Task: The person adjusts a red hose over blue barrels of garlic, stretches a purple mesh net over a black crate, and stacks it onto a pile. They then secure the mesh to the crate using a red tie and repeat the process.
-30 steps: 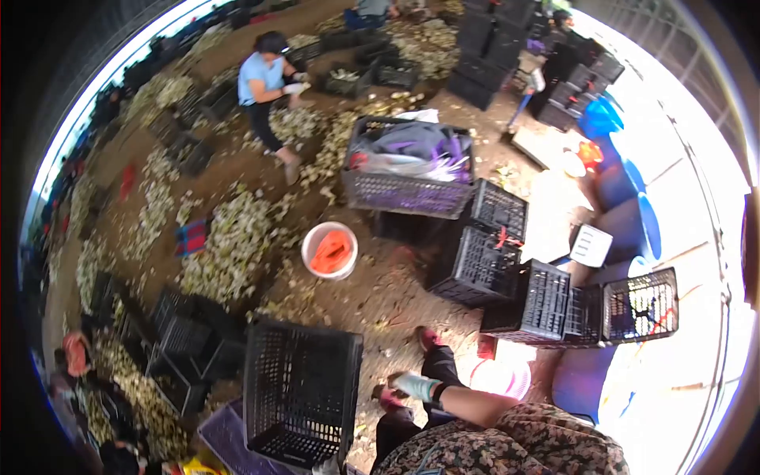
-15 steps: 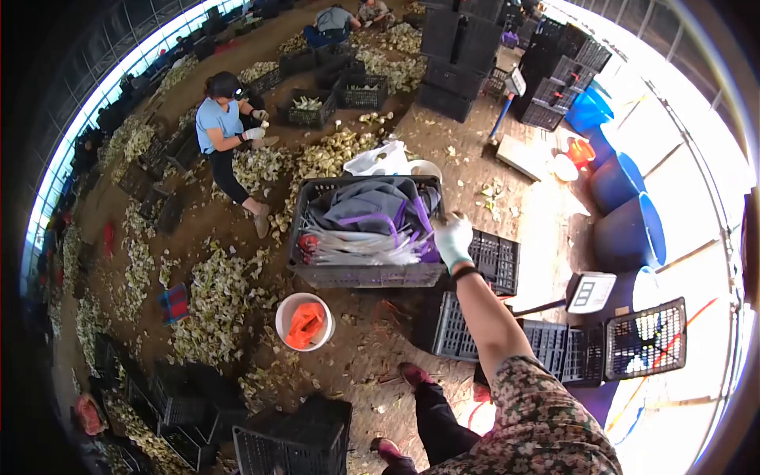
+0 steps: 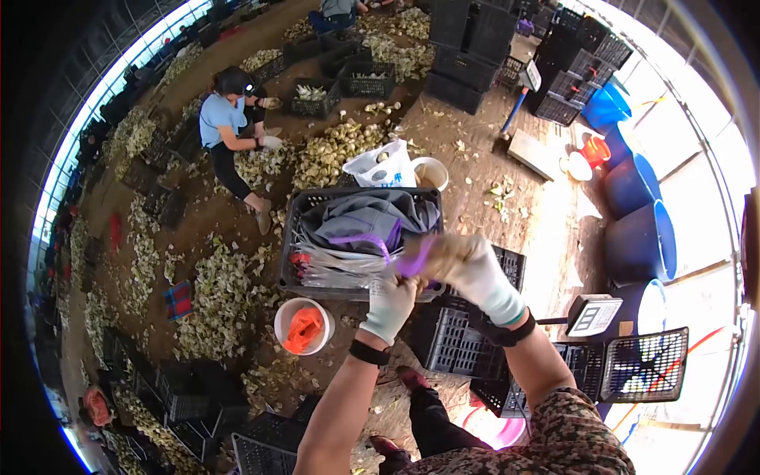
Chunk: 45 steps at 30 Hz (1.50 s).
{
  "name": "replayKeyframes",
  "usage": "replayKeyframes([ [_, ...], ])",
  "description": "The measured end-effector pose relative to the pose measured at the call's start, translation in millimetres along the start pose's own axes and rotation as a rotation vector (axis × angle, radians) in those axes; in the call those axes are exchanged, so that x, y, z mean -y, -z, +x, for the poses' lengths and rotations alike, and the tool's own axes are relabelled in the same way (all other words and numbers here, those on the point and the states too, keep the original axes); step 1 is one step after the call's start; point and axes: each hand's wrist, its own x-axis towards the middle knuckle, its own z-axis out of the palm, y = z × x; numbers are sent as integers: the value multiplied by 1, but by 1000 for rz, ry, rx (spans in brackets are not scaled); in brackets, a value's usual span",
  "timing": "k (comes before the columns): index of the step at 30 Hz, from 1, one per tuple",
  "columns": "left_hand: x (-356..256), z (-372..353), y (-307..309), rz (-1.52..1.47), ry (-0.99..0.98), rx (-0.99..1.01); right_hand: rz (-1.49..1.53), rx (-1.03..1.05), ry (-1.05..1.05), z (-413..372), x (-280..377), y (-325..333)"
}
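Both my hands wear white gloves with dirty fingers. My left hand [image 3: 389,307] is closed on a purple strap [image 3: 413,260] at the near edge of a black crate [image 3: 289,257]. My right hand [image 3: 475,273], blurred by motion, curls around the strap's other side, just over the crate's right corner. Inside the crate lies a dark grey cloth [image 3: 340,218] with purple edging. Beside the cloth is a bundle of clear plastic strips or bags [image 3: 340,267], with a small red item [image 3: 299,265] at its left end.
A white bucket [image 3: 280,326] holding an orange bag [image 3: 305,331] stands near the crate. Behind are a white plastic bag [image 3: 376,166] and heaped bulbs [image 3: 328,154]. Black crates [image 3: 455,340] and a scale display [image 3: 594,315] are at right. A seated person [image 3: 226,123] works at left.
My left hand has come into view at the crate's near edge. My right hand has moved down from the crate's right rim, toward my left hand, with the purple strap now between them.
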Motion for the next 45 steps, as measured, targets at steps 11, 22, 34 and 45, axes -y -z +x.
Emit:
replayKeyframes([
  [11,-248,-106,182,-256,-816,-547,-966,461,-287,24,-300,61],
  [22,-178,-125,146,-181,17,-355,-914,13,-59,44,-141,-68],
  [34,-419,-351,322,892,-704,-1522,-558,494,-534,13,-253,2],
  [45,-266,-364,192,321,-62,-786,-204,675,414,-1,129,-366],
])
